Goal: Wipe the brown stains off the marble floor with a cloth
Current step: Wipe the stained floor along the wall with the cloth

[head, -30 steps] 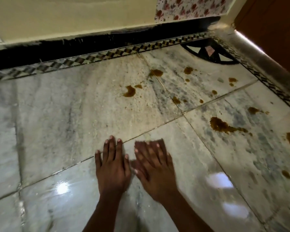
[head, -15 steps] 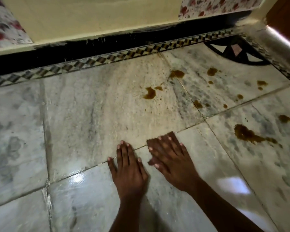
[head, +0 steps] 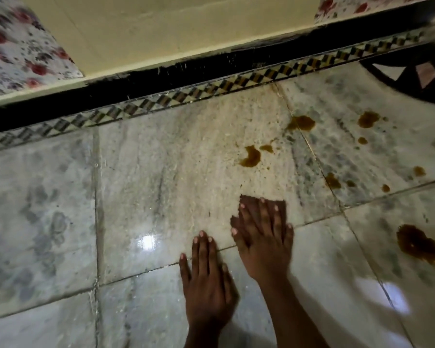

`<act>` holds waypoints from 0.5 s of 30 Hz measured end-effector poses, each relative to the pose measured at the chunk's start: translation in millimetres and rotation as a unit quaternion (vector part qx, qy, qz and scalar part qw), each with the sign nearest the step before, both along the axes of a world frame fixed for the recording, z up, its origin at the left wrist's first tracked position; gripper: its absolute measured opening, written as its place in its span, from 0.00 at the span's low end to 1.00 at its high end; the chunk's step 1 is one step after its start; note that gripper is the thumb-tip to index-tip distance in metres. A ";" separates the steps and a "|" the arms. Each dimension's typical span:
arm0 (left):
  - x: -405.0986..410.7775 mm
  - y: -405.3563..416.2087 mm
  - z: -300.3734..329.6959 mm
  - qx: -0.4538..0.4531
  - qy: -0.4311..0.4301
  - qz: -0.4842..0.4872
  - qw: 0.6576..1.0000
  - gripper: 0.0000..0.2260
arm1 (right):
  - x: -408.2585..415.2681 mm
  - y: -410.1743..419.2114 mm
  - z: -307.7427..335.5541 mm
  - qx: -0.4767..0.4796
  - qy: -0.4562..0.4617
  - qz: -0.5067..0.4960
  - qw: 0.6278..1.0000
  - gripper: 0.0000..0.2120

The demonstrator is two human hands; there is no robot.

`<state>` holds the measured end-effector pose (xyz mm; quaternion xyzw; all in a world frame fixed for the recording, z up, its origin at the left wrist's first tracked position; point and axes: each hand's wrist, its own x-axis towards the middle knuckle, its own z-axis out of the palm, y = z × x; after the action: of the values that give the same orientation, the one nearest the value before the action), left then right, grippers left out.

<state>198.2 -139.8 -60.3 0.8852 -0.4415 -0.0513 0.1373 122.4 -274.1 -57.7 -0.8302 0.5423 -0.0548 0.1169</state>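
Observation:
My right hand [head: 264, 237] lies flat with straight fingers on a small brown cloth [head: 249, 200], pressing it onto the marble floor [head: 161, 184]. Only the cloth's far and left edges show past the fingers. My left hand [head: 206, 282] rests flat on the floor just left of it and nearer to me, fingers straight, holding nothing. Ahead of the cloth lies a curved brown stain [head: 251, 156]. Several more brown stains dot the tiles to the right, among them one on the tile joint [head: 302, 122] and a large one [head: 419, 244] at the right edge.
A black skirting [head: 161, 79] and a checkered inlay border [head: 186, 95] run along the cream wall [head: 173, 33] ahead. A dark round floor inlay [head: 417, 71] sits at the far right. Flowered fabric [head: 18, 54] hangs at the upper left. Light glares off the wet-looking tiles near me.
My right hand has pushed the cloth forward across the tile joint toward the curved stain. The left hand has stayed flat beside it. The camera has swung left.

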 end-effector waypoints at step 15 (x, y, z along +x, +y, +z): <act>11.2 7.2 -4.2 -0.098 0.058 0.002 0.993 0.26 | -8.5 -43.6 1.9 -0.026 0.057 0.129 0.990 0.29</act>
<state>209.4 -132.7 -64.4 0.8641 -0.4336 -0.0585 0.2489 113.9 -317.7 -55.9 -0.8979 0.4345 -0.0055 0.0701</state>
